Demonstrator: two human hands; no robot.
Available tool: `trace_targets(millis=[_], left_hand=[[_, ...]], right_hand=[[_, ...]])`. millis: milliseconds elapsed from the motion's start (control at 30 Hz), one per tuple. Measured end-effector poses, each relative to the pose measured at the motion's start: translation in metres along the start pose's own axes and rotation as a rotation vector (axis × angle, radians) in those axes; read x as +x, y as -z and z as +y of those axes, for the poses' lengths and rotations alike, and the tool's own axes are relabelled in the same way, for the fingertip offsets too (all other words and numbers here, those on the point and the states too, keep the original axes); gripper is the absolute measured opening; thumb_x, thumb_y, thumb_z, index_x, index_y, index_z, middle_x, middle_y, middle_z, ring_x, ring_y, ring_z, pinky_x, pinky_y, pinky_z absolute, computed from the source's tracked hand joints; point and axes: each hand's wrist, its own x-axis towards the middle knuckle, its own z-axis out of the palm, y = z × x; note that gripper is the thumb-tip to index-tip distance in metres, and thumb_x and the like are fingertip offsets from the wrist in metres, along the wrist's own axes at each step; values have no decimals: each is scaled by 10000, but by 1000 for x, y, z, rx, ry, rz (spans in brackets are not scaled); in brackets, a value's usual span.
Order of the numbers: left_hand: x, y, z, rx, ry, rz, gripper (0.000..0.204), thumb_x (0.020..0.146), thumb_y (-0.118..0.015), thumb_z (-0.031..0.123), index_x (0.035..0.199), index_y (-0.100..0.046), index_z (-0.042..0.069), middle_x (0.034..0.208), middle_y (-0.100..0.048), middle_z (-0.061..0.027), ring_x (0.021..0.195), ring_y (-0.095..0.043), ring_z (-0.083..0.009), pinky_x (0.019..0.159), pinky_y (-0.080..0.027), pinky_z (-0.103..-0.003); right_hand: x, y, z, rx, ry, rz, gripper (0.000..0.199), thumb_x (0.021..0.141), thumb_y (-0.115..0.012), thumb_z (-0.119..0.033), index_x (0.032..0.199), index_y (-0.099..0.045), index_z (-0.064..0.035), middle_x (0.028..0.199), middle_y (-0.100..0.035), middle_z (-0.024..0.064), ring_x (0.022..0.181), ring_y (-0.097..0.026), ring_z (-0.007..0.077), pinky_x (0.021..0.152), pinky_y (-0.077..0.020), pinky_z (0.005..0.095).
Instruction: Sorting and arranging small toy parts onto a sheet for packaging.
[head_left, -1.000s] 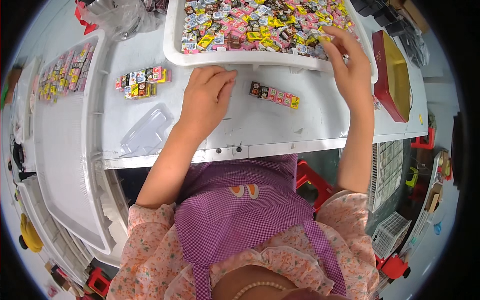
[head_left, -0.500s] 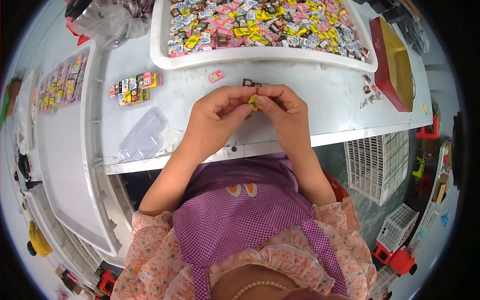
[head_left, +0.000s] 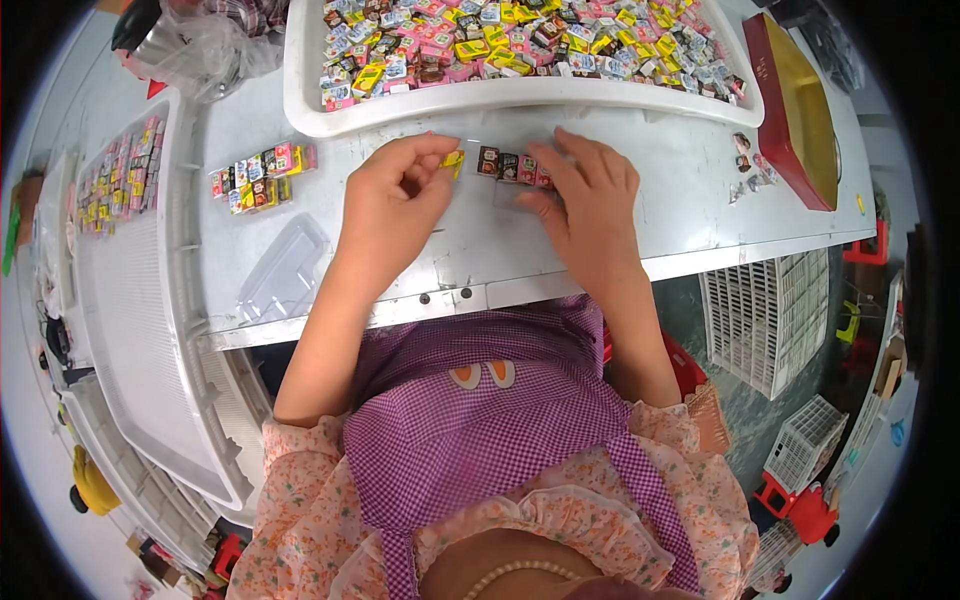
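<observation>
My left hand is closed in a pinch, with a small yellow box-shaped piece between thumb and fingertips. To its right, a row of small dark and pink box-shaped pieces sits in a clear plastic tray, partly hidden by my right hand. That hand is open, its fingers apart over the row's right end and its thumb by the near edge. A filled clear pack of similar pieces lies left of my left hand. Nearer the table edge is a clear plastic shell.
A large white bin heaped with loose pieces stands behind my hands. White mesh trays line the left side. At right are a red and gold box lid and scattered pieces. A white crate stands below the table.
My hands have moved apart, the left going left with the yellow piece and the right spreading over the row. The row is now more exposed; the loose pink piece no longer shows.
</observation>
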Motion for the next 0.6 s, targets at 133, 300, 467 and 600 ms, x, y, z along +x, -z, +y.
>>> trace_targets(millis=[133,300,467,600], left_hand=[[7,-13,0,15,-12,-10,250,795,-632,-15,1041,-665,12,833,-620,-55,667,-541,-92,606,-465,-237],[12,-12,9,261,-110,-24,230,798,-639,30,1023,-672,5,812,-595,-106,656,-577,-190,594,-474,-292],[9,-12,8,371,-191,-42,210,806,-652,45,1011,-682,7,784,-572,-119,652,-571,-244,595,-472,-330],[5,-14,12,639,-316,-30,201,808,-658,59,1001,-695,17,782,-560,-115,720,-568,-265,625,-472,-345]], right_hand=[[-6,-7,4,13,-5,-23,406,835,-646,-276,1208,-590,-125,1278,-520,86,1180,-444,280,1001,-292,431],[-6,-8,3,11,-12,-7,392,844,-637,-280,1203,-594,-126,1267,-531,80,1182,-447,282,1006,-290,427],[-6,-7,2,12,-10,-10,388,848,-633,-274,1203,-592,-121,1270,-529,86,1177,-448,285,1007,-290,431],[-7,-6,1,-7,-9,-19,398,850,-631,-278,1210,-585,-113,1275,-523,92,1172,-449,284,1003,-293,431]])
